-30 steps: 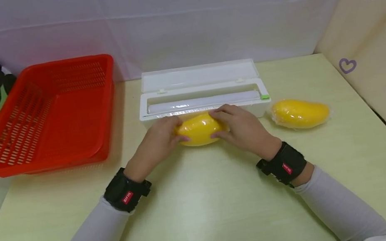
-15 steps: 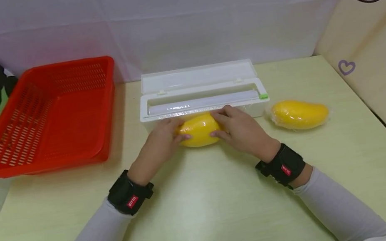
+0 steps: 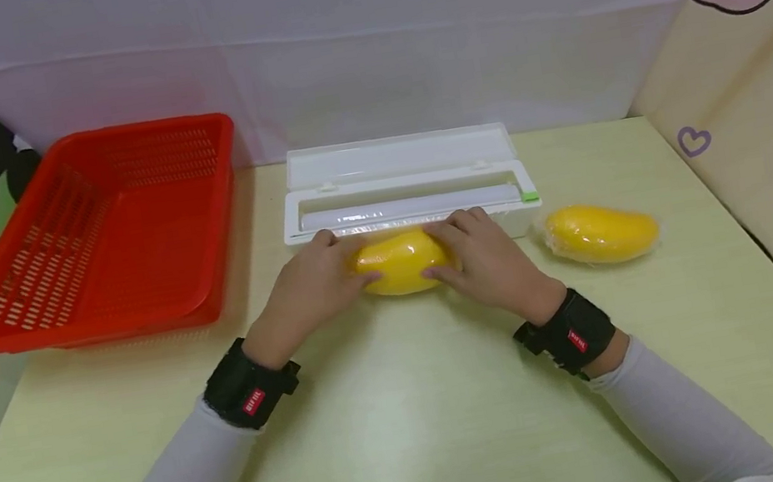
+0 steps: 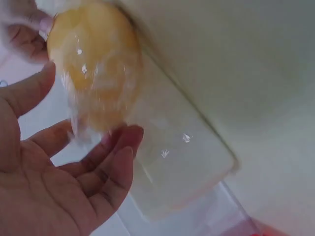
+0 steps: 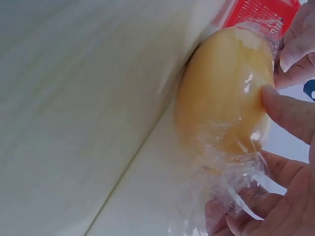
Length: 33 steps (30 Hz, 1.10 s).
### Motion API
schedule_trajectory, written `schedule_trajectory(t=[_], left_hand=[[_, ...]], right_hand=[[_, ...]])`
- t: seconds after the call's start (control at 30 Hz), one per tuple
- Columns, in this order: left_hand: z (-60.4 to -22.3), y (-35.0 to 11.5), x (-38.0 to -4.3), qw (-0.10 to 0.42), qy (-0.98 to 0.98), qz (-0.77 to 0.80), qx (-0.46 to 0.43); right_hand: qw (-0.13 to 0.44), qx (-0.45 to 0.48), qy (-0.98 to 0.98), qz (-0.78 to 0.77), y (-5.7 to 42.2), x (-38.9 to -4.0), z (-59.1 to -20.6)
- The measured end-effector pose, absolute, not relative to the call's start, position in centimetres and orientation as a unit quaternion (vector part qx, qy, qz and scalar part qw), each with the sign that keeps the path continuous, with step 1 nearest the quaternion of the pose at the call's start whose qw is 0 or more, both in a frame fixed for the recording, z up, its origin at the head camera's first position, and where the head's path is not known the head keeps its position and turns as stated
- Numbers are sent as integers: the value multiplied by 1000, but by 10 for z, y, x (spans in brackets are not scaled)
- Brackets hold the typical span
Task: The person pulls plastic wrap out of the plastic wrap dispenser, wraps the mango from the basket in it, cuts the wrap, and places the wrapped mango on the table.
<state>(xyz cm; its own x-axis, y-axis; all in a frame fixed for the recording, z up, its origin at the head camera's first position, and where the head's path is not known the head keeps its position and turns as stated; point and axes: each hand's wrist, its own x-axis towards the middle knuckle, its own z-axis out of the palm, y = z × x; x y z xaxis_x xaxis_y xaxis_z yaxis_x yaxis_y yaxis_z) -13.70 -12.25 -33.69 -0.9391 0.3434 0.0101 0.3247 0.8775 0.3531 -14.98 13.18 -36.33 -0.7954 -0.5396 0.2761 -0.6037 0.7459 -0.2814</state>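
Both hands hold a yellow mango [image 3: 402, 262] in clear cling film, in front of a white cling film dispenser [image 3: 407, 180] whose lid [image 3: 396, 155] stands up. The left hand [image 3: 310, 287] grips its left end; in the left wrist view that thumb presses the mango [image 4: 96, 54] while the fingers bend under the gathered film. On the right end, the right hand [image 3: 492, 262] has its thumb on the mango [image 5: 221, 93], its fingers among crumpled film [image 5: 231, 182]. A second wrapped mango [image 3: 601, 232] lies on the table to the right.
A red plastic basket [image 3: 213, 294] stands at the left of the table [image 3: 403, 441]. The film roll [image 3: 407, 206] shows inside the dispenser, with a green slider [image 3: 530, 196] at its right end. A pale cloth [image 3: 359, 68] hangs behind.
The left hand's knuckles have shifted slightly left and up around the mango's end. The right hand and the mango stay in nearly the same place.
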Motion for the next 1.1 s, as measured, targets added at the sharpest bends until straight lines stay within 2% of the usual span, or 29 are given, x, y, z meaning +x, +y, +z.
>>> schedule_trajectory(t=[0.1, 0.27, 0.37, 0.47, 0.6, 0.8, 1.1], left_hand=[[-330, -132, -140, 19, 966, 203, 156], [-328, -150, -146, -62, 966, 219, 122], [-331, -156, -150, -87, 968, 217, 93], [-334, -159, -154, -78, 970, 218, 69], [-338, -163, -159, -43, 973, 224, 48], [-345, -171, -166, -7, 966, 253, 53], [-353, -175, -173, -18, 964, 259, 50]], right_hand=[[96, 314, -927, 182, 133, -150, -363], [103, 318, -923, 192, 134, -150, -363], [106, 319, -920, 200, 133, -150, -363], [108, 319, -919, 204, 133, -149, -363], [112, 319, -920, 199, 132, -149, -363], [112, 309, -925, 188, 131, -146, -361], [100, 304, -928, 191, 130, -146, -359]])
